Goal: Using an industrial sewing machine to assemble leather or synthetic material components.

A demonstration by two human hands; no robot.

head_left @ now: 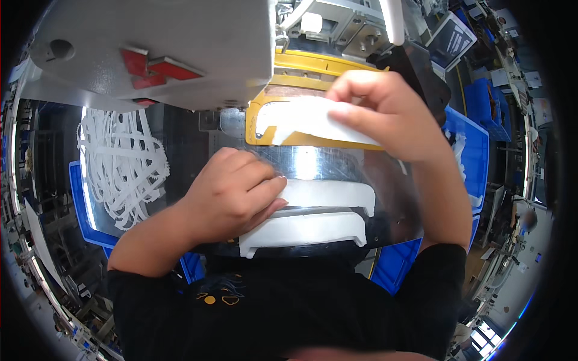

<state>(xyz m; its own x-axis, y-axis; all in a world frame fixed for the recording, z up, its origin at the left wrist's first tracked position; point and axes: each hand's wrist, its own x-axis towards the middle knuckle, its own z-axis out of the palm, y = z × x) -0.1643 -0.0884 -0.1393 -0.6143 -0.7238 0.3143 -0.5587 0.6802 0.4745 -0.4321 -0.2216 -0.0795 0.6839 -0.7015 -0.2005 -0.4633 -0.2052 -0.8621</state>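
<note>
My right hand point(391, 111) is closed, thumb against fingers, on a curved white fabric piece point(307, 117). That piece lies over a yellow template frame point(283, 139) on the machine's metal bed, covering part of its opening. Closer to me, my left hand point(232, 189) has its fingers curled at the left end of a second white fabric piece point(331, 194), whose end is hidden under them. A third white piece point(304, 231), also with turned-down ends, lies flat just in front of it, nearest my body.
A large grey machine head point(162, 48) overhangs the far left. White fabric strips point(120, 165) lie heaped on the left, above a blue bin point(78, 204). Another blue bin point(475, 156) with white scraps stands at the right. Metal machine parts point(355, 30) sit beyond the frame.
</note>
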